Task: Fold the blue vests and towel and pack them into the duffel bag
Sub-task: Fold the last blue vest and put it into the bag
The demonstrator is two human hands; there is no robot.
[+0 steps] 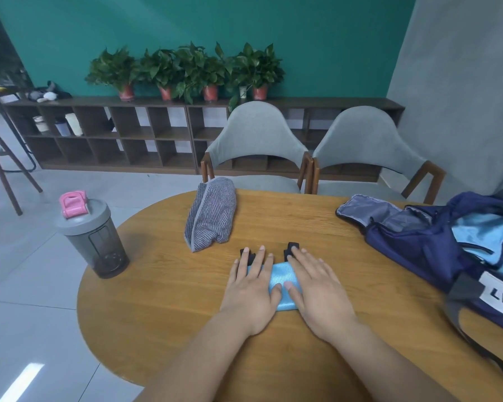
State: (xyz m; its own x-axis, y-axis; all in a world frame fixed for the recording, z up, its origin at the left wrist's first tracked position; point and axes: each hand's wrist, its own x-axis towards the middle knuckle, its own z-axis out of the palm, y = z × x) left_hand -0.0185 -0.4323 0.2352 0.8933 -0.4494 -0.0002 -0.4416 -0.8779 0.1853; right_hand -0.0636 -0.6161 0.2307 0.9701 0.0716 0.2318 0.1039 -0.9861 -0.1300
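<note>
Blue glossy vest (282,277), folded narrow, lies on the wooden table (163,314) under the left hand (251,288) and right hand (317,285), both flat with straight fingers, pressing it. Once released, the slick folds may spring open before reaching the duffel bag (413,242) at right. The vest's long axis runs away from the person, with its black strap ends (292,246) pointing toward the grey towel (211,216).

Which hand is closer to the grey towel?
Left. The left hand presses the vest just short of the towel; the right hand lies further right, toward the duffel bag.
</note>
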